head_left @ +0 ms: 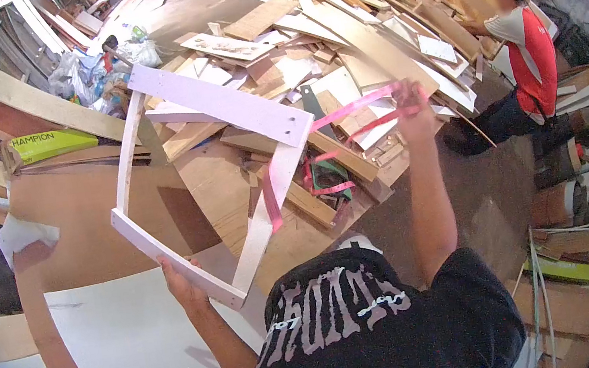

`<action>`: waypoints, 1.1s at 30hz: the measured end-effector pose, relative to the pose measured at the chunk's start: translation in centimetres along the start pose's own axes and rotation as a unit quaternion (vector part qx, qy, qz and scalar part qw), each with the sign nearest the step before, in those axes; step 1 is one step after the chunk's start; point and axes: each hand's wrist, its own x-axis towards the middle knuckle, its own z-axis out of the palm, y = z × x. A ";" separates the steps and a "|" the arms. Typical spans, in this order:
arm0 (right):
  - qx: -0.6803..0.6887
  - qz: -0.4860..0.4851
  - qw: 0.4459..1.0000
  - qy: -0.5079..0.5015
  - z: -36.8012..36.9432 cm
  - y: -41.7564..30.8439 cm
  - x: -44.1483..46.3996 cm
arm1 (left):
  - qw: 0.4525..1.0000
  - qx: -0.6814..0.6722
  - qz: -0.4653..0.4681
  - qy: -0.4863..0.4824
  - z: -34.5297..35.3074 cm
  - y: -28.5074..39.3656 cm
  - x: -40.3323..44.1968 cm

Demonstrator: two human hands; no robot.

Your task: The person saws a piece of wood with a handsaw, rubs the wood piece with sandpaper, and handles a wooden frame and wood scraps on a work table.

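Note:
A white wooden frame [219, 104], open in the middle and tilted, is held up in front of me. My left hand [185, 281] is closed on its lower rail near the bottom corner. Raised to the right, my right hand [414, 113] is closed on a pink strap [355, 105]. Two stretches of that strap run from the hand towards the frame, and part of it wraps around the frame's right-hand rail. More pink strap hangs in loops beside a green and black item that I cannot make out.
A large heap of wood offcuts [260, 19] lies ahead. A person in a red and white shirt [534, 60] stands at the right. White sheet [144, 348] and brown board lie at lower left, near a green box [55, 144]. Plastic bags [81, 82] sit at back left.

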 end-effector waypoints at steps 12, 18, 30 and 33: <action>-0.530 -0.178 0.828 0.049 -4.8 -5.8 8.7 | 0.997 0.041 0.026 0.061 2.6 -1.5 -2.5; -0.640 0.064 0.736 -0.212 -5.2 -0.8 6.7 | 0.995 0.062 0.028 0.071 7.3 -5.2 -4.9; -0.856 0.039 0.476 -0.197 -20.6 0.3 4.0 | 0.996 0.013 -0.069 0.051 16.4 -16.5 -8.9; -0.848 -0.014 0.473 -0.237 -23.7 2.3 5.0 | 0.998 0.013 -0.049 0.043 18.3 -17.9 -10.2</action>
